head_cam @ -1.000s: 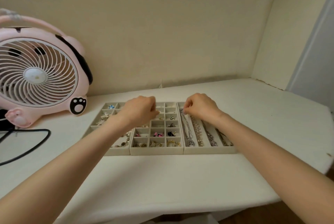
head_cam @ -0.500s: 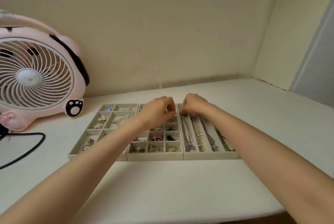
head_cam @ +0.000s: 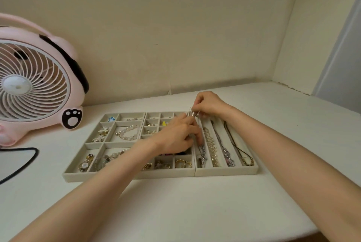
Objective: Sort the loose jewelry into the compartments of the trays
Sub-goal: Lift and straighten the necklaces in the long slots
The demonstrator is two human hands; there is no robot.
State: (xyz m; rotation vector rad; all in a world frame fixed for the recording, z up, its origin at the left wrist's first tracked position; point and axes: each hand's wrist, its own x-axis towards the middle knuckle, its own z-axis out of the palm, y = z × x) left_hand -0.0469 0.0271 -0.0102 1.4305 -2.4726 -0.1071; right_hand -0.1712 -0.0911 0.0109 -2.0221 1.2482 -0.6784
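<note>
White table (head_cam: 195, 212) in cream-walled corner, fan (head_cam: 35, 85) at left. In leftmost long slot of right-hand tray (head_cam: 224, 172), silver chain (head_cam: 202, 155) laid lengthwise, likely stretched straight to avoid tangling. Top end pinched by right hand (head_cam: 209, 104), fingers curled tight, at slot's far end. Left hand (head_cam: 175, 137) curled over chain mid-length; grip there not discernible.
</note>
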